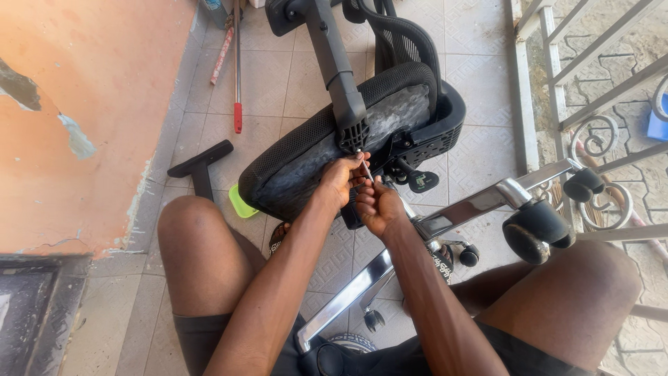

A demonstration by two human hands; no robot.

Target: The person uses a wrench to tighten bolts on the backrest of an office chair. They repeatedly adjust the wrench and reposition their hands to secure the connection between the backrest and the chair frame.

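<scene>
Metal bolt (365,168) pinched by both hands, seat edge (348,139) above

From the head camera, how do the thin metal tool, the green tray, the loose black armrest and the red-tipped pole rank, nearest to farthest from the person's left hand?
1. Thin metal tool: at the left hand's fingertips.
2. Green tray: under the seat's left edge.
3. Loose black armrest: on the floor, further left.
4. Red-tipped pole: up by the wall.

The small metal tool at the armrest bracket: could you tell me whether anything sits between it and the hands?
Nothing visible does. The left hand and right hand both already touch the small metal tool, whose tip meets the armrest bracket under the overturned chair seat.
</scene>
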